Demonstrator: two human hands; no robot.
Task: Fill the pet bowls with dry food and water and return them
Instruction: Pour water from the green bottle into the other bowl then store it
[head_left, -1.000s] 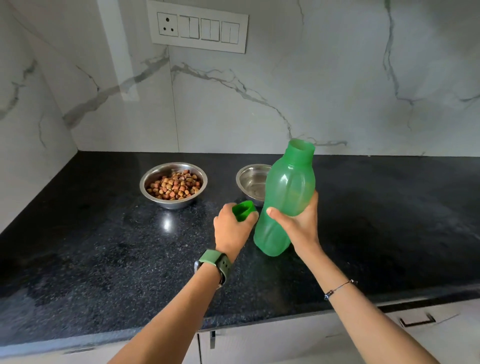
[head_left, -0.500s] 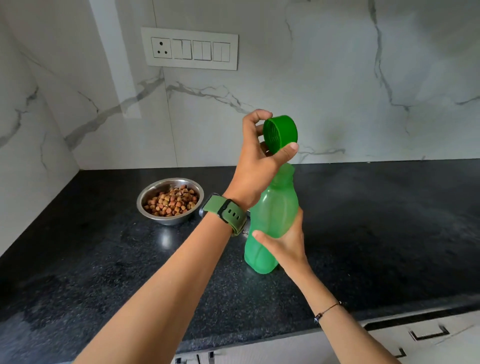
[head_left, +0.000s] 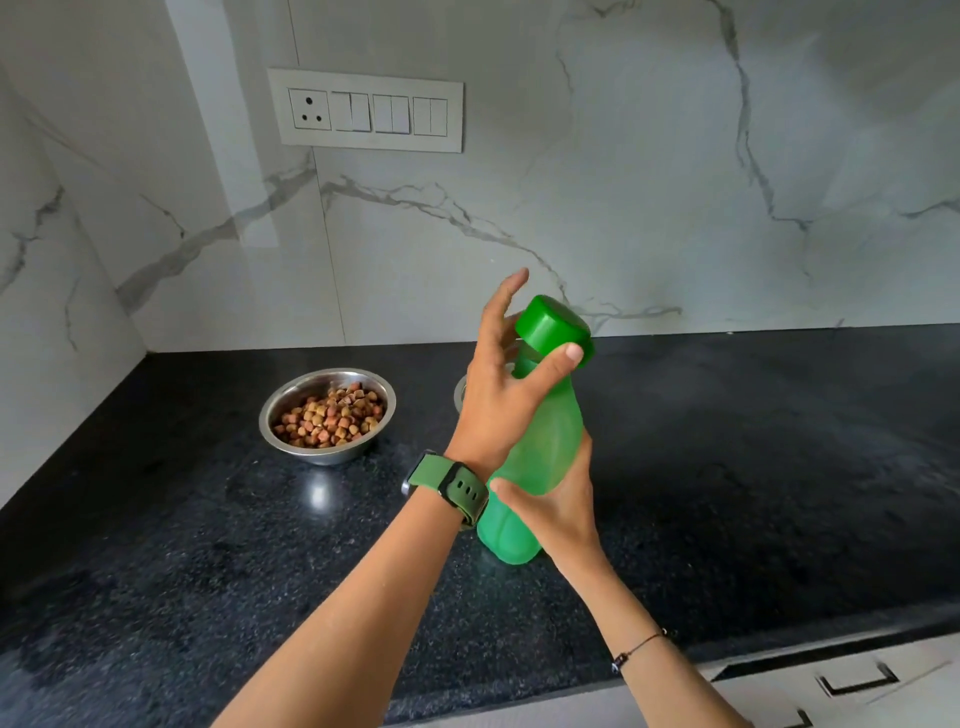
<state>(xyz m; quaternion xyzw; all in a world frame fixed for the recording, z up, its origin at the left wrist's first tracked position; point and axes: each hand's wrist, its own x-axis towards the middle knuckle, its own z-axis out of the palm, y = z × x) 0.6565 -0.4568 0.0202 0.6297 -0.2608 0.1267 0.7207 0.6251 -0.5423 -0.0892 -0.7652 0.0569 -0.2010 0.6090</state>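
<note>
A green plastic bottle (head_left: 540, 457) stands tilted on the black counter, its green cap (head_left: 551, 328) sitting on the neck. My right hand (head_left: 558, 506) grips the bottle's lower body. My left hand (head_left: 501, 384), with a green watch on the wrist, holds the cap between thumb and fingers. A steel bowl (head_left: 327, 413) full of brown dry food sits to the left. Only a sliver of the second steel bowl (head_left: 459, 392) shows behind my left hand; its contents are hidden.
The black granite counter (head_left: 208, 545) runs to a marble wall corner at the left. A switch panel (head_left: 366, 110) is on the back wall. Drawer handles (head_left: 857, 680) show below the counter's front edge at the right.
My left hand raised the cap from beside the bottle to its neck and set it on top. The bottle stayed in my right hand. The view moved closer.
</note>
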